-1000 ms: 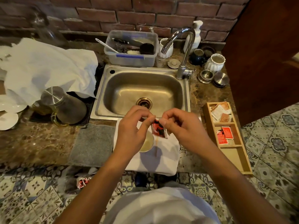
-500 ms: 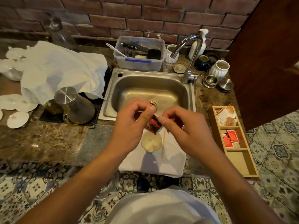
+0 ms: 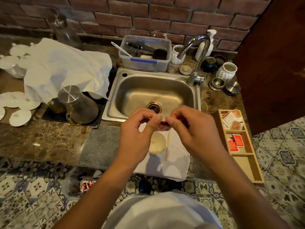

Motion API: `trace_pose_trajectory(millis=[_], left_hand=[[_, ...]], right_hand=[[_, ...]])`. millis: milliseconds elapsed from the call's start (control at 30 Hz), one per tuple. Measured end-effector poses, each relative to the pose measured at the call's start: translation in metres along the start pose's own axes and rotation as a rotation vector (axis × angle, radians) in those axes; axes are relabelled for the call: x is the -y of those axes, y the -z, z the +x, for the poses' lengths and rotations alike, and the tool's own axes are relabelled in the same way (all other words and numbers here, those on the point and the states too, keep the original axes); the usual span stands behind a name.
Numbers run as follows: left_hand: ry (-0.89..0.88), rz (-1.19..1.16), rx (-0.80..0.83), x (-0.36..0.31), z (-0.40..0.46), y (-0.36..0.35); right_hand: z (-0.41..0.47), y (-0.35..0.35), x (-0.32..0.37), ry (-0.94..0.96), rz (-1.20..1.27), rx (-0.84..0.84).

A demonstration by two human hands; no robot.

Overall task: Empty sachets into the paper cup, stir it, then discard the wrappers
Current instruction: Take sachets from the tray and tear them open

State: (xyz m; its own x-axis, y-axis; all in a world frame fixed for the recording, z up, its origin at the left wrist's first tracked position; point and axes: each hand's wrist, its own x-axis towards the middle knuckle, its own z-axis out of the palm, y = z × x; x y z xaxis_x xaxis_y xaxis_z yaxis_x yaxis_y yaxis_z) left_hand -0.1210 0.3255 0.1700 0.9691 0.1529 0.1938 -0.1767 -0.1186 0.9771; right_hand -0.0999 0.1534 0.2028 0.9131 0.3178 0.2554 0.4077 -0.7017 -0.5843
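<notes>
- The left hand (image 3: 138,134) and the right hand (image 3: 194,131) both pinch one small red packet (image 3: 164,125) between thumb and fingers.
- The packet is held in the air, close above the far edge of the paper cup (image 3: 157,142).
- The cup stands on a white cloth (image 3: 176,162) on the table (image 3: 49,139), just below and nearer the body than the packet.
- A wooden stick (image 3: 167,146) lies beside the cup, pointing away from the body, nearer the right hand.
- More packets wait in the wooden box (image 3: 247,162).

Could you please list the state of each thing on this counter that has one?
Sachet: pinched between both hands.
Left hand: gripping sachet.
Right hand: gripping sachet.
Paper cup: upright, open.
Stirrer: lying beside cup.
Tap: no water running.
</notes>
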Motion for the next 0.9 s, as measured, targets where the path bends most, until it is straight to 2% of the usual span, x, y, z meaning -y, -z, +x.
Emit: trace_pose_trajectory(millis=[67, 133, 167, 200, 300, 333, 433, 467, 567, 600, 700, 733, 900], left_hand=[[0.034, -0.026, -0.035, 0.001, -0.001, 0.0], [0.046, -0.007, -0.051, 0.003, -0.004, -0.002], [0.057, -0.002, -0.056, 0.003, -0.005, -0.005], [0.073, -0.004, -0.065, 0.004, -0.006, -0.007], [0.147, -0.119, -0.038, -0.003, -0.007, -0.014], [0.163, -0.15, -0.022, -0.005, -0.008, -0.015], [0.12, -0.073, 0.011, -0.005, -0.007, -0.014], [0.111, -0.055, 0.024, -0.005, -0.006, -0.015], [0.164, -0.149, 0.033, -0.015, -0.004, -0.019], [0.191, -0.212, 0.035, -0.02, -0.003, -0.021], [0.223, -0.312, 0.05, -0.033, -0.001, -0.021], [0.218, -0.316, 0.066, -0.033, 0.0, -0.018], [0.11, -0.15, 0.164, -0.029, 0.005, -0.007]], right_hand=[[0.0, 0.0, 0.002, -0.032, 0.178, 0.074], [0.0, 0.003, 0.004, -0.132, 0.54, 0.198], [0.0, 0.004, 0.004, -0.162, 0.627, 0.214], [-0.001, 0.002, 0.001, -0.167, 0.591, 0.195], [-0.005, -0.003, -0.004, -0.096, 0.194, 0.055], [-0.008, -0.004, -0.004, -0.108, 0.207, 0.053], [-0.01, 0.002, 0.001, -0.197, 0.674, 0.19], [-0.01, 0.003, 0.0, -0.193, 0.72, 0.188], [-0.013, -0.002, -0.004, -0.123, 0.419, 0.008], [-0.014, -0.003, -0.004, -0.128, 0.436, -0.035], [-0.015, 0.003, -0.002, -0.201, 0.838, -0.009], [-0.014, 0.006, -0.002, -0.201, 0.892, -0.004], [-0.013, 0.015, -0.004, -0.184, 0.854, -0.02]])
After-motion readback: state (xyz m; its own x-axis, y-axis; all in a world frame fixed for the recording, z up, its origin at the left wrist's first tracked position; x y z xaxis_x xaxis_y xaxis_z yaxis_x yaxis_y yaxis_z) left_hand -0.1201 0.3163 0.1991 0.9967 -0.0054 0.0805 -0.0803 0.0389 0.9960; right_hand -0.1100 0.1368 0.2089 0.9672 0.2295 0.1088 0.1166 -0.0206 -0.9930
